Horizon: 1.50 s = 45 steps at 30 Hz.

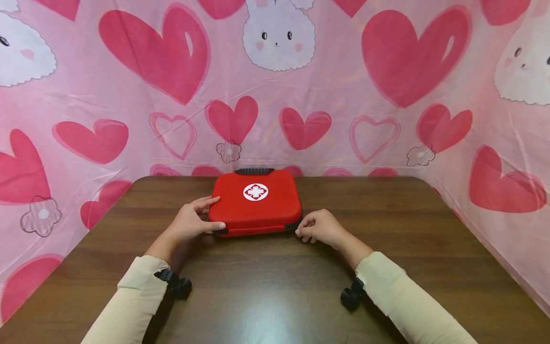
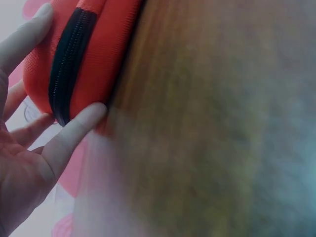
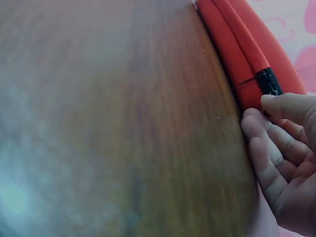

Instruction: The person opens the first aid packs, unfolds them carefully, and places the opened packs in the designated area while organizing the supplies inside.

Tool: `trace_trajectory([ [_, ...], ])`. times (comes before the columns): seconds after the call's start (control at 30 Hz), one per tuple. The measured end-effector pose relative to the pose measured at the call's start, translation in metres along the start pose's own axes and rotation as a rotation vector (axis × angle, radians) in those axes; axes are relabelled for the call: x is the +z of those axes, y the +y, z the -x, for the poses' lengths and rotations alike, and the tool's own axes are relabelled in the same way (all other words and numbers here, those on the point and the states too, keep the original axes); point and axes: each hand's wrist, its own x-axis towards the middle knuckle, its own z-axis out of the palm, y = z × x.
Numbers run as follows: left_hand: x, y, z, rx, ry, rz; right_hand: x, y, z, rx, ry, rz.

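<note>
A red first-aid case (image 1: 262,210) with a black handle and a white cross emblem lies flat on the table, lid up. My left hand (image 1: 189,223) holds its left end, with the thumb at the front corner and other fingers along the side and top edge. Near the front right corner, my right hand (image 1: 321,229) has its thumb and forefinger pinched together at the zipper (image 3: 269,81). Those fingers hide the zipper pull. The left wrist view shows another stretch of black zipper (image 2: 71,64), closed, running around the left corner between the fingers.
The brown wooden table (image 1: 266,286) extends around the case, whose handle is near the back edge. A pink cloth (image 1: 275,86) with hearts and rabbits hangs behind and at the sides. Each wrist carries a small black camera (image 1: 351,298).
</note>
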Motion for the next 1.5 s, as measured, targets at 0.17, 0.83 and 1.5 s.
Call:
trace_trajectory([
  [0.17,0.001,0.005,0.0,-0.016,0.007,-0.052,0.0,-0.001,0.0,-0.018,0.008,-0.088],
  [0.83,-0.001,0.012,-0.009,-0.059,-0.071,-0.112,-0.021,-0.003,0.006,-0.075,0.003,0.056],
  [1.5,-0.015,0.015,-0.024,-0.086,-0.289,0.011,-0.05,0.013,-0.017,-0.031,0.221,0.074],
])
